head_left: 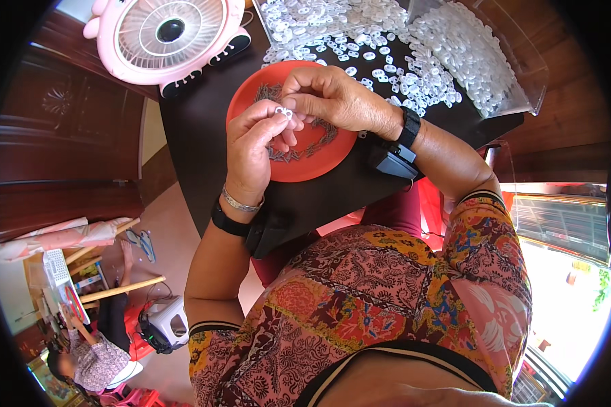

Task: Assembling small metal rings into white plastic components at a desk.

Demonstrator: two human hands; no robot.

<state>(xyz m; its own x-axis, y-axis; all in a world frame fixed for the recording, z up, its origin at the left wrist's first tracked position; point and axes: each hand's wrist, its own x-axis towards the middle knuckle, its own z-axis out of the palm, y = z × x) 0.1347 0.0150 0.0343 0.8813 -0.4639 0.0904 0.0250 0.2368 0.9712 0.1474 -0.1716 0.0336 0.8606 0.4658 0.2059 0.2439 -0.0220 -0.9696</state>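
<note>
Over a round red-orange plate, my left hand pinches a small white two-holed plastic piece between thumb and forefinger. My right hand comes in from the right, its thumb and forefinger pressed together right beside that piece. Whatever those right fingertips hold, if anything, is too small and hidden to make out. Small grey screws lie heaped in a loose ring on the plate beneath both hands. Similar white oval pieces are scattered on the dark table beyond my right hand.
Clear bins full of white pieces stand at the far side and far right. A pink fan stands at the far left. Black devices are strapped at both wrists. Another person sits at lower left, near a white appliance.
</note>
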